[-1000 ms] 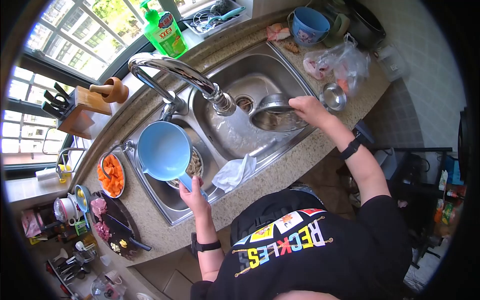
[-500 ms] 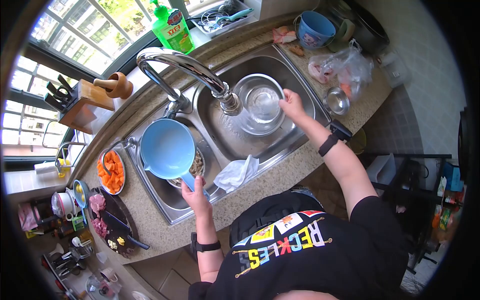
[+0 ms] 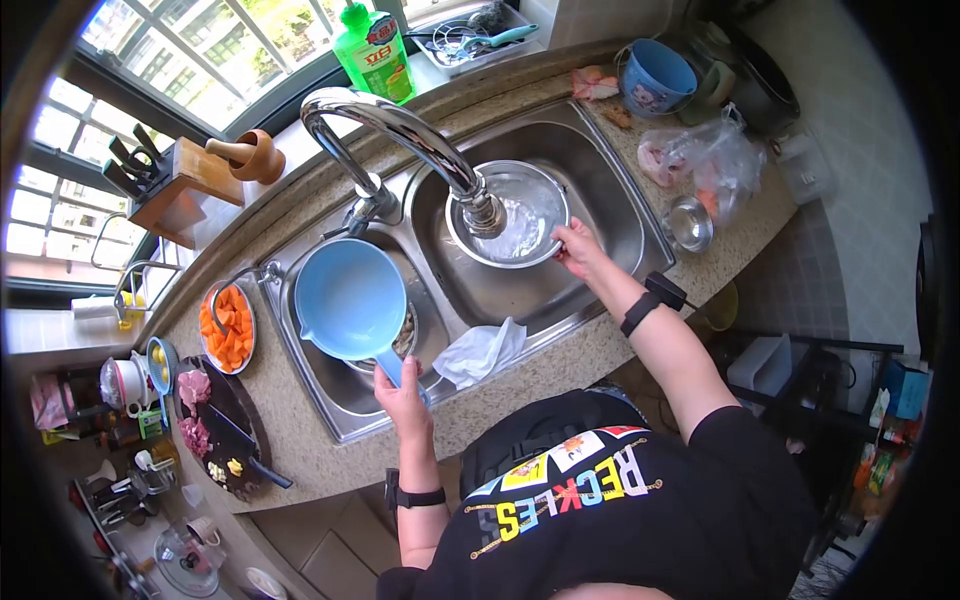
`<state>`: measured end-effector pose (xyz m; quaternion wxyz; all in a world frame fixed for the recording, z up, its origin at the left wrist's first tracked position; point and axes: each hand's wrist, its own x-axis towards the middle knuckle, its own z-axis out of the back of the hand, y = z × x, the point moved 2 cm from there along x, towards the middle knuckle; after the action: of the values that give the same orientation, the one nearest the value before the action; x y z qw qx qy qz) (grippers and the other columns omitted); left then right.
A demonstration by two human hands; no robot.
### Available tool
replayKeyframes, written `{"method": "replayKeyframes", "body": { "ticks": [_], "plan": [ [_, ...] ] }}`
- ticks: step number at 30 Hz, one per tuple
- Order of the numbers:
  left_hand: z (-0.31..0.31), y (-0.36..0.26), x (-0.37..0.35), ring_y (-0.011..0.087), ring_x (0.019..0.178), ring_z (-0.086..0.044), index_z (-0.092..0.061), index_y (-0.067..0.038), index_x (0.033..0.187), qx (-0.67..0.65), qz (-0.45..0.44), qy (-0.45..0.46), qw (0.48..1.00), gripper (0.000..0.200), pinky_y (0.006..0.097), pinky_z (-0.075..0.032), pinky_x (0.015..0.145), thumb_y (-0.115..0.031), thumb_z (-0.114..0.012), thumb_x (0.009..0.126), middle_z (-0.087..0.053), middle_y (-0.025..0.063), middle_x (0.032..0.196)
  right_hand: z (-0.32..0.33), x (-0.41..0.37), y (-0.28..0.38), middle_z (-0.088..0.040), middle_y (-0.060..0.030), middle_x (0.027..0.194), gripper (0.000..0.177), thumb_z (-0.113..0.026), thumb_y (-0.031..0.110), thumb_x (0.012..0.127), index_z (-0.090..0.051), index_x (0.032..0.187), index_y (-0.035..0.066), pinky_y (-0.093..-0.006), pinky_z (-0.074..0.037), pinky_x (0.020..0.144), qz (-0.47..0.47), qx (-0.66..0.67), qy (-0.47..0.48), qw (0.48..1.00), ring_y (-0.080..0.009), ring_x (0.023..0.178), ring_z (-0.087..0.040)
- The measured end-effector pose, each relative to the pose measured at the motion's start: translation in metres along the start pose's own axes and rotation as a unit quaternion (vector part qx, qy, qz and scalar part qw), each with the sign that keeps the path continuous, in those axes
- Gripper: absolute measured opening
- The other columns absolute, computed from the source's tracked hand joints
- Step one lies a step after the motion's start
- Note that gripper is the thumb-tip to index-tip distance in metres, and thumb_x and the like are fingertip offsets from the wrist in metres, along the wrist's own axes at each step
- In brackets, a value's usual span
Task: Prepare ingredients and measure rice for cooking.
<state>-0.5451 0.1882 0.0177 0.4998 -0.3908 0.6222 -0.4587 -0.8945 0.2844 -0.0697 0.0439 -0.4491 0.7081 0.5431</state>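
My left hand (image 3: 404, 402) is closed round the handle of a light blue water ladle (image 3: 352, 298). Its wide bowl is over the smaller left basin and looks empty. Beneath it, a dish with pale brown pieces (image 3: 405, 332) is mostly hidden. My right hand (image 3: 580, 248) grips the rim of a round metal bowl (image 3: 548, 212) inside the larger basin (image 3: 602, 215). The tap's spout (image 3: 487, 214) hangs directly over this bowl, where clear, rippled water shows. A white cloth (image 3: 480, 354) lies on the sink's front edge, right of the ladle handle.
Orange chunks fill a plate (image 3: 229, 330) left of the sink. Nearby, a dark cutting board (image 3: 240, 432) holds raw meat and a knife (image 3: 270, 472). A small metal bowl (image 3: 690, 223), plastic bags (image 3: 722, 175) and a blue bucket (image 3: 657, 80) stand on the right. Green detergent (image 3: 375, 58) stands behind the tap.
My right hand has drawn the metal bowl left, so it sits more squarely under the spout. My left hand still holds the ladle over the left basin. The whole view has shifted slightly.
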Motion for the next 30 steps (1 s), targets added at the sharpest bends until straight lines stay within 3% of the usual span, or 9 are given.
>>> {"method": "replayKeyframes", "body": {
  "ticks": [6,8,9,13,20,22,24,26,30],
  "plan": [
    [-0.004,-0.005,0.001,0.0104,0.069,-0.055,-0.055,0.000,0.093,0.003,-0.013,-0.001,1.000,0.012,0.0252,-0.046,0.066,-0.005,-0.062,0.084,-0.058,0.0037,0.078,-0.017,-0.017,0.011,-0.052,0.0009,0.062,0.008,-0.052,0.003,0.075,-0.054,0.082,0.007,-0.0269,-0.040,0.044,0.096,-0.096,-0.014,0.991,-0.0088,0.050,-0.049],
    [-0.001,-0.002,0.001,0.0104,0.069,-0.055,-0.055,0.000,0.093,0.004,-0.012,0.001,1.000,0.013,0.0253,-0.046,0.066,-0.005,-0.062,0.084,-0.058,0.0035,0.078,-0.016,-0.027,0.031,-0.047,-0.0049,0.057,0.006,-0.053,0.003,0.072,-0.050,0.077,0.003,-0.0330,-0.039,0.049,0.314,-0.462,0.050,0.828,-0.0115,0.057,-0.055],
    [0.001,0.002,0.002,0.0103,0.069,-0.055,-0.054,0.000,0.093,-0.002,-0.007,0.005,1.000,0.013,0.0252,-0.046,0.066,-0.005,-0.062,0.084,-0.058,0.0033,0.078,-0.020,-0.038,0.035,-0.046,-0.0132,0.057,0.010,-0.054,0.004,0.071,-0.045,0.074,0.001,-0.0393,-0.039,0.055,0.310,-0.529,0.042,0.789,-0.0209,0.063,-0.060],
    [0.000,0.006,0.001,0.0099,0.069,-0.054,-0.055,-0.001,0.094,-0.008,0.005,0.010,1.000,0.013,0.0249,-0.046,0.066,-0.006,-0.063,0.084,-0.058,0.0029,0.078,-0.035,-0.066,0.039,-0.054,-0.0183,0.068,0.008,-0.052,0.005,0.075,-0.045,0.074,0.002,-0.0468,-0.041,0.060,0.353,-0.642,0.133,0.667,-0.0387,0.070,-0.056],
    [0.000,0.000,0.000,0.0096,0.069,-0.054,-0.055,-0.001,0.093,0.004,-0.012,0.019,1.000,0.013,0.0245,-0.045,0.065,-0.007,-0.063,0.085,-0.058,0.0028,0.078,-0.022,-0.059,0.038,-0.053,-0.0178,0.067,0.007,-0.051,0.006,0.075,-0.045,0.073,0.004,-0.0461,-0.043,0.060,0.442,-0.660,-0.011,0.607,-0.0380,0.067,-0.056],
    [-0.001,0.001,0.001,0.0097,0.068,-0.054,-0.054,-0.001,0.093,0.001,-0.008,0.011,1.000,0.013,0.0245,-0.045,0.065,-0.007,-0.063,0.085,-0.058,0.0030,0.078,-0.017,-0.055,0.046,-0.052,-0.0173,0.066,0.006,-0.051,0.006,0.074,-0.045,0.073,0.004,-0.0414,-0.045,0.058,0.314,-0.601,-0.089,0.729,-0.0372,0.064,-0.055],
    [-0.002,0.003,0.001,0.0101,0.068,-0.055,-0.055,-0.001,0.093,0.011,-0.011,0.016,1.000,0.012,0.0249,-0.046,0.065,-0.008,-0.061,0.085,-0.058,0.0031,0.077,-0.005,-0.034,0.026,-0.055,-0.0104,0.062,0.002,-0.051,0.004,0.073,-0.050,0.073,0.005,-0.0345,-0.045,0.055,0.329,-0.584,-0.102,0.735,-0.0289,0.057,-0.054],
    [-0.004,0.005,0.000,0.0105,0.068,-0.056,-0.055,-0.002,0.093,0.022,-0.014,0.023,0.999,0.011,0.0253,-0.046,0.065,-0.009,-0.060,0.086,-0.059,0.0033,0.076,-0.013,-0.030,-0.002,-0.054,-0.0014,0.061,0.006,-0.052,0.001,0.074,-0.053,0.078,0.006,-0.0252,-0.042,0.049,0.229,-0.179,-0.062,0.955,-0.0111,0.053,-0.052],
    [-0.012,0.001,-0.003,0.0102,0.069,-0.055,-0.054,-0.001,0.093,0.020,0.000,0.021,1.000,0.012,0.0249,-0.046,0.066,-0.006,-0.061,0.085,-0.058,0.0031,0.078,-0.008,-0.036,-0.044,-0.056,0.0023,0.064,0.015,-0.051,-0.001,0.075,-0.056,0.084,0.010,-0.0230,-0.037,0.037,0.028,-0.070,-0.057,0.996,-0.0080,0.044,-0.047]
  ]
}}
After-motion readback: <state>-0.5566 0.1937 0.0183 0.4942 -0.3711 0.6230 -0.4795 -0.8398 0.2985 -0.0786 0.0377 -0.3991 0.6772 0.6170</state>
